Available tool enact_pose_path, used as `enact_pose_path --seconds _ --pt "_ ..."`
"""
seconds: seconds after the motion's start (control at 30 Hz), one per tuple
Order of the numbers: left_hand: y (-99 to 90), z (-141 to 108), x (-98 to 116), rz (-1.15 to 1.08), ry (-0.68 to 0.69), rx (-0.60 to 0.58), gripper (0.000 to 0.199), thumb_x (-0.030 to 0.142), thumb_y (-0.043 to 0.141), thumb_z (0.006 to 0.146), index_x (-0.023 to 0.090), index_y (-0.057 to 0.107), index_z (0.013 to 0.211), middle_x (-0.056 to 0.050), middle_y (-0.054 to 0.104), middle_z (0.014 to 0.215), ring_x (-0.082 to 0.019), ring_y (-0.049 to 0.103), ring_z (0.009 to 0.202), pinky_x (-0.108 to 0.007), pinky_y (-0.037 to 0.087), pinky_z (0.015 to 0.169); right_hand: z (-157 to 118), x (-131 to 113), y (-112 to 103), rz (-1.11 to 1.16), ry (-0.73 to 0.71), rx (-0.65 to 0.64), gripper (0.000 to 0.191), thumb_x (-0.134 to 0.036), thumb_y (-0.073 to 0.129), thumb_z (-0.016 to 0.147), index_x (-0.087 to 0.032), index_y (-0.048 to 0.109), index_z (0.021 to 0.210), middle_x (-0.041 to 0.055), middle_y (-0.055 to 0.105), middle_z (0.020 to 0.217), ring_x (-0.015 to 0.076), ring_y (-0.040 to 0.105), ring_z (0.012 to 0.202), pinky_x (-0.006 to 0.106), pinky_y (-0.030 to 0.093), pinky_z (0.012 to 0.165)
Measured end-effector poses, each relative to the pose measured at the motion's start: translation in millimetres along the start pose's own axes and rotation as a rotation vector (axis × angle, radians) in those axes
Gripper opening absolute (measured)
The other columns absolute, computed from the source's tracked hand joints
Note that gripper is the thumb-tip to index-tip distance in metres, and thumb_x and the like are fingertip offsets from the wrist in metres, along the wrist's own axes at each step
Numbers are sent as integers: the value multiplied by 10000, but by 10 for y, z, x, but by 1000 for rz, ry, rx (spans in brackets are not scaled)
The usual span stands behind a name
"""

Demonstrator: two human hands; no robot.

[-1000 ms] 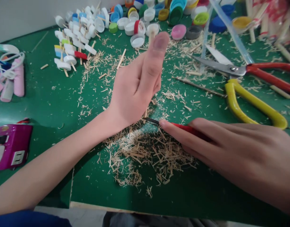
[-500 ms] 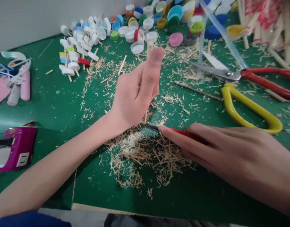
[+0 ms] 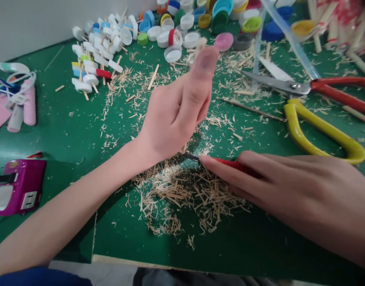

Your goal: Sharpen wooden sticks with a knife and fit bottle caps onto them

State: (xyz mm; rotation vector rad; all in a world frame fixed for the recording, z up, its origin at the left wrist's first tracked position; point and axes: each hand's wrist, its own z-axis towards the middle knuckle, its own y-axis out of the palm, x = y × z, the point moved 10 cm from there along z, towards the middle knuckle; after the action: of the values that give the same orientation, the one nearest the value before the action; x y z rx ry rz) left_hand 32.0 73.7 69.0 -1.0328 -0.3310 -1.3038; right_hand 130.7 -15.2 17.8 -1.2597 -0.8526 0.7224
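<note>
My left hand (image 3: 178,107) is closed, thumb up, around a thin wooden stick (image 3: 201,43). The stick's top end pokes out blurred above the thumb, and most of it is hidden by the hand. In my right hand (image 3: 289,190) is a red-handled knife (image 3: 225,162), its dark narrow blade pointing left to just below my left hand. The index finger lies along it near the blade. Whether the blade touches the stick cannot be made out. Beneath both hands lies a heap of wood shavings (image 3: 170,188) on the green tabletop (image 3: 123,246).
Scissors (image 3: 298,88) with red handles and a yellow-handled tool (image 3: 325,135) lie at right. Bottle caps (image 3: 187,22) crowd the back; white caps on sticks (image 3: 93,59) stand left of them. Wrapped sticks (image 3: 349,31) fill the back right. A magenta device (image 3: 30,186) sits left.
My left hand has moved slightly up and right, its thumb farther from the knife. Less of the stick shows beneath it. The knife and my right hand have barely moved.
</note>
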Motion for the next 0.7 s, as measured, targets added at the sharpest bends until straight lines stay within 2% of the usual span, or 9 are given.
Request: enact_pose_path --seconds 0.07,0.17,0.2,0.27,0.3,0.4,0.57,0.7 --pt "34 4 2 1 26 -11 548 481 309 995 189 348 534 24 383 535 -57 510 498 -231 353 522 3 -25 15 36 -23 -12 558 -61 292 970 -91 238 1524 8 542 826 136 512 655 318 333 530" --pt "-2 11 -30 -8 68 76 548 472 350 988 188 334 520 27 376 490 -48 457 448 -225 320 472 -3 -16 32 45 -18 -20 561 -112 344 984 -120 236 1534 -4 518 815 126 489 637 312 308 518" --pt "-67 3 -23 -27 100 156 562 473 336 991 189 318 506 31 347 457 -39 416 410 -221 293 441 -8 -4 31 32 -5 -18 562 -123 348 991 -135 229 1540 -4 513 821 125 477 635 307 302 516" --pt "-101 -6 -23 -37 128 205 590 490 280 999 188 318 494 32 323 432 -26 390 385 -205 288 424 -17 19 16 8 24 -2 561 -98 310 997 -151 217 1548 2 522 847 125 462 642 305 306 528" --pt "-80 -6 5 -38 156 183 599 499 273 1001 184 336 495 31 343 442 -20 411 396 -195 299 431 -20 26 11 4 34 4 564 -75 280 994 -151 213 1549 4 530 854 127 458 645 307 307 536" --pt "-7 0 27 -20 138 91 609 533 265 997 173 361 515 31 387 511 -20 493 461 -184 360 491 -16 -2 19 43 10 25 549 -74 257 993 -139 234 1538 7 550 849 135 477 664 320 326 560" --pt "-31 -12 -40 -44 41 141 622 565 254 982 193 322 488 22 324 495 -51 471 433 -207 350 471 -20 6 19 99 -5 136 504 -169 266 1003 -137 354 1498 4 498 766 132 445 591 340 268 507" --pt "-30 -29 -122 -150 4 200 588 538 335 979 210 338 491 23 304 462 -72 405 400 -248 304 439 -48 55 25 81 38 150 516 -157 303 992 -178 361 1505 6 527 791 136 437 606 324 289 516"
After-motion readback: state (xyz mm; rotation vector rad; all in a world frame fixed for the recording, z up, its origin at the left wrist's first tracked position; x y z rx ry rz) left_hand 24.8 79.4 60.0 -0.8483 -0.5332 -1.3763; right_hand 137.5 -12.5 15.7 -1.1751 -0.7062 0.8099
